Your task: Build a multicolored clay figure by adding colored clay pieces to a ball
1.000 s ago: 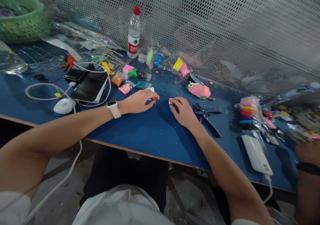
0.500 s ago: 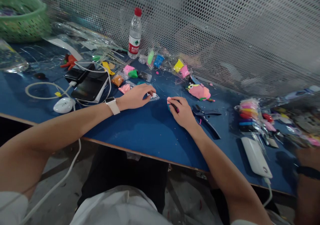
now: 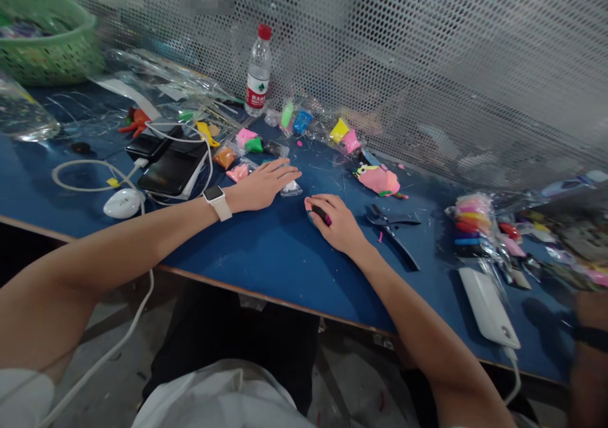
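Note:
My left hand (image 3: pixel 266 183), a watch on its wrist, is open with fingers stretched forward over small clay packets. Beside its fingertips lies a clear packet of white clay (image 3: pixel 291 188); a salmon-pink clay packet (image 3: pixel 238 173) is by its wrist side. My right hand (image 3: pixel 334 220) is closed around a small multicoloured clay piece (image 3: pixel 321 213) low over the table; pink, black, purple and teal parts show between the fingers, the rest is hidden. Beyond it sits a pink clay figure (image 3: pixel 379 180) with eyes. Dark-handled pliers or cutters (image 3: pixel 390 233) lie right of that hand.
A water bottle (image 3: pixel 259 73) stands at the back by the perforated metal panel. Phones, white cables and a white mouse-shaped device (image 3: pixel 122 204) lie left, near a green basket (image 3: pixel 52 54). A white power bank (image 3: pixel 488 308) and stacked clay packs (image 3: pixel 471 225) are right, near another person's arm.
My left hand has gone from curled fingers by the white packet to fingers stretched flat. The right hand, still holding the clay piece, has shifted slightly left and nearer to me.

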`<state>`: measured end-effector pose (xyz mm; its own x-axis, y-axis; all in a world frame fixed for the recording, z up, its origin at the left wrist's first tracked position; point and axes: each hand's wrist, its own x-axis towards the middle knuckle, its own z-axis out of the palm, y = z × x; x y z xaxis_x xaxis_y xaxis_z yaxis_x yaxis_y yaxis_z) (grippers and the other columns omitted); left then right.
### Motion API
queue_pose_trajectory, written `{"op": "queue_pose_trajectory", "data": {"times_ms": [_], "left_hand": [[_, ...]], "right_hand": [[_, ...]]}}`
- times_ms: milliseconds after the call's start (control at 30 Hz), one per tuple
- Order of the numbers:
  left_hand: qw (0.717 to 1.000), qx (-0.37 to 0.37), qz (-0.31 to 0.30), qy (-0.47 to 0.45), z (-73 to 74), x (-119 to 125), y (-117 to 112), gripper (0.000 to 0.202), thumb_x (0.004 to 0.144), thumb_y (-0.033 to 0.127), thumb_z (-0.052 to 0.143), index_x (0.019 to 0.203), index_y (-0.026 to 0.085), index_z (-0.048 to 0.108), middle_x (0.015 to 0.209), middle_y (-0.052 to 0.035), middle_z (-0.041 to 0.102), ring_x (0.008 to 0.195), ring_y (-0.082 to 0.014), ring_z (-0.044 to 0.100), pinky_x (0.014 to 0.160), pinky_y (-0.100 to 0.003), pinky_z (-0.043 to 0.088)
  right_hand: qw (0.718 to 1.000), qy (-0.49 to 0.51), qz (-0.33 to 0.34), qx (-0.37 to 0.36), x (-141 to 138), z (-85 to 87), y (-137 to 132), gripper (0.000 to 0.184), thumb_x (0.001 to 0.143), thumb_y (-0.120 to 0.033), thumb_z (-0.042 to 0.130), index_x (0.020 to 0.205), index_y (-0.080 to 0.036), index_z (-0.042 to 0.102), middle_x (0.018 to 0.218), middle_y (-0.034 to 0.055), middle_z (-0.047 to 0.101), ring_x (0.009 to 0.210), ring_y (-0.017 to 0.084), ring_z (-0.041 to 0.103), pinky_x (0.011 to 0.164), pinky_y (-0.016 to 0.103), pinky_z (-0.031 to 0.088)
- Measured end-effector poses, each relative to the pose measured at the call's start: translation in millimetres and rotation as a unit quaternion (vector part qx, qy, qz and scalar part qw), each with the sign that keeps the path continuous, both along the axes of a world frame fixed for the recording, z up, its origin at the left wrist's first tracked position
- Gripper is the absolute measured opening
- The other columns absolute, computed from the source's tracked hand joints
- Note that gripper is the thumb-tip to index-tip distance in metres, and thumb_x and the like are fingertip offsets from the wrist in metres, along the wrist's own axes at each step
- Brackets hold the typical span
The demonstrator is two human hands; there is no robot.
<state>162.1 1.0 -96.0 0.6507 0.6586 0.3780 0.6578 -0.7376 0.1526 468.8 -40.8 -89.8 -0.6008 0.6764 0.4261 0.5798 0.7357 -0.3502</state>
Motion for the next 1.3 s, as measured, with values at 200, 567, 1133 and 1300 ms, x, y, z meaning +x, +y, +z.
{"op": "queue_pose_trajectory", "data": {"times_ms": [200,567,1133,1300], "left_hand": [[0.999,0.022,0.034,0.029,6.9,-2.9,-1.3,0.060,0.103,0.020,0.057,0.162,0.012,0.064,0.148,-0.0223,0.068,0.150,-0.0411,0.055,0.139,-0.066,0.034],[0.996,0.008,0.057,-0.064,7.1,-1.6,-4.5,0.043,0.111,0.021,0.055,0.153,0.014,0.060,0.144,-0.0190,0.069,0.143,-0.0364,0.062,0.135,-0.067,0.043],[0.968,0.114,-0.121,-0.188,30.1,22.8,-49.2,0.043,0.114,0.013,0.060,0.155,0.026,0.057,0.137,-0.0128,0.075,0.130,-0.0270,0.075,0.107,-0.047,0.067],[0.985,0.125,-0.031,-0.115,40.0,8.5,-39.0,0.059,0.106,0.014,0.066,0.162,0.021,0.052,0.153,-0.0183,0.067,0.149,-0.0356,0.063,0.124,-0.058,0.057]], "right_hand": [[0.998,0.025,-0.061,0.003,5.6,4.6,2.5,0.042,0.110,-0.048,0.071,0.146,-0.026,0.074,0.149,0.0168,0.078,0.141,0.039,0.073,0.125,0.064,0.058],[0.992,-0.045,-0.032,-0.116,-1.7,54.3,6.7,0.029,0.098,-0.035,0.083,0.125,-0.027,0.081,0.129,0.0113,0.086,0.115,0.033,0.083,0.105,0.053,0.064],[0.949,0.278,-0.083,-0.127,-14.6,29.7,-18.6,0.019,0.102,-0.044,0.080,0.095,-0.027,0.086,0.095,0.0035,0.087,0.090,0.025,0.079,0.090,0.042,0.061],[0.938,0.306,-0.144,-0.071,-11.0,34.2,-17.9,0.020,0.101,-0.041,0.080,0.089,-0.025,0.085,0.089,0.0032,0.085,0.088,0.024,0.078,0.088,0.041,0.059]]}}
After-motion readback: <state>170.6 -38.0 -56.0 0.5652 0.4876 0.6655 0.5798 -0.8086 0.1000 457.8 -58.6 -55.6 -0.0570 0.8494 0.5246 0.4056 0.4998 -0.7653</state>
